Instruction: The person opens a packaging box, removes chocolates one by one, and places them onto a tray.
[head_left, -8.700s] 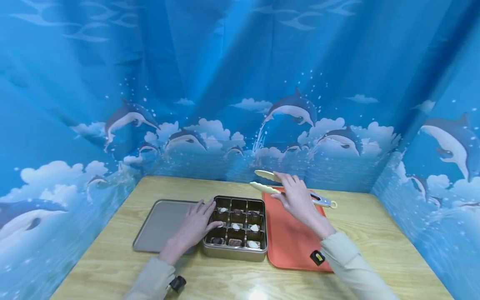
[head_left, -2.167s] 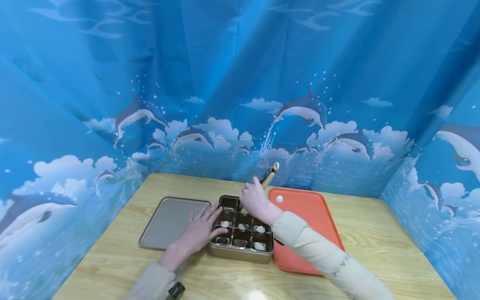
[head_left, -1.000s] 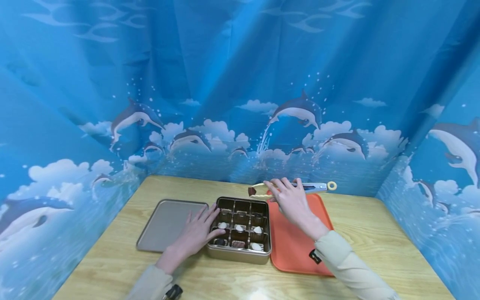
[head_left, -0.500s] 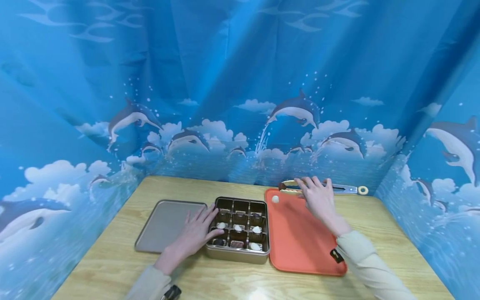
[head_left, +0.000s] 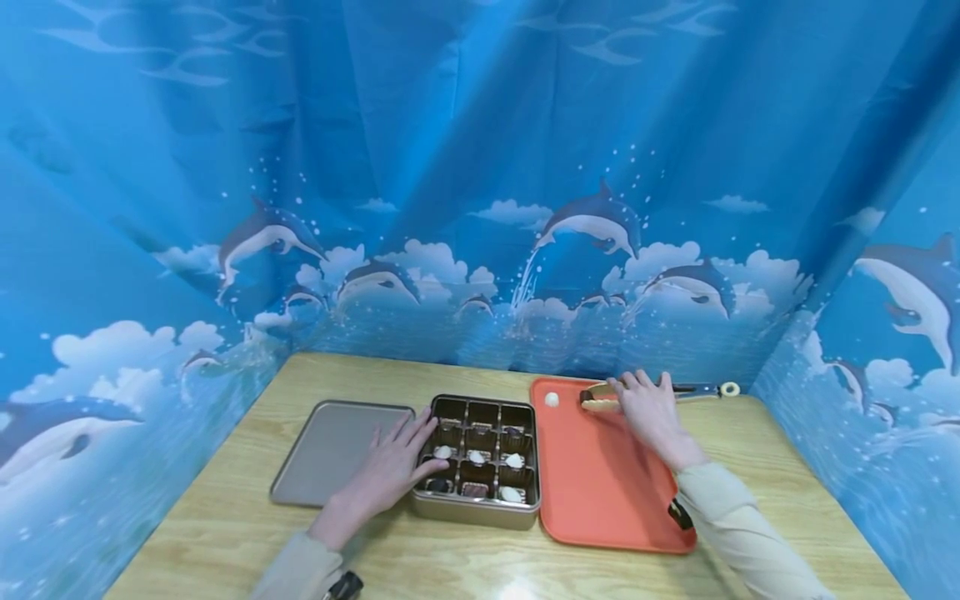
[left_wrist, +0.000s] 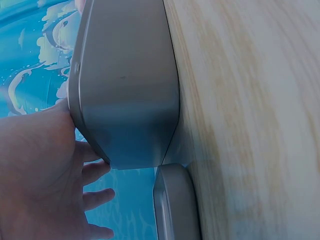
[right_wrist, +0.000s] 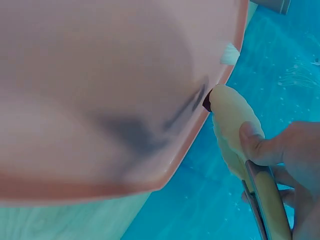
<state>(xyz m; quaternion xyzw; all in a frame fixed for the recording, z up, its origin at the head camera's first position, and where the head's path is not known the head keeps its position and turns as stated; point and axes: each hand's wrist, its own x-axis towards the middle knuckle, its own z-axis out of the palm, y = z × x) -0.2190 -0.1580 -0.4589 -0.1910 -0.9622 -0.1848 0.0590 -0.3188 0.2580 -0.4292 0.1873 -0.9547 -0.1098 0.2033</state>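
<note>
My right hand (head_left: 651, 410) grips a pair of tongs (right_wrist: 235, 117) with cream tips, low over the back of the orange tray (head_left: 600, 492). Pinched in their tips is a dark brown chocolate (right_wrist: 207, 102), partly hidden by them in the right wrist view. On the tray, left of the tips, sits a white chocolate (head_left: 552, 399). My left hand (head_left: 390, 462) rests with spread, straight fingers on the left rim of a metal box (head_left: 476, 511). Its divided insert holds white chocolates (head_left: 477, 457) in the middle row, dark and white ones in front; none shows in the back row.
A flat grey metal lid (head_left: 333, 450) lies left of the box, partly under my left arm. The tray adjoins the box's right side. All stand on a wooden table (head_left: 442, 562), with a blue dolphin curtain (head_left: 450, 208) close behind its back edge.
The back-row chocolates have left the box; a white one now sits on the tray. The tongs lifted a dark chocolate, carried it right and lowered it toward the tray. My left hand stayed put.
</note>
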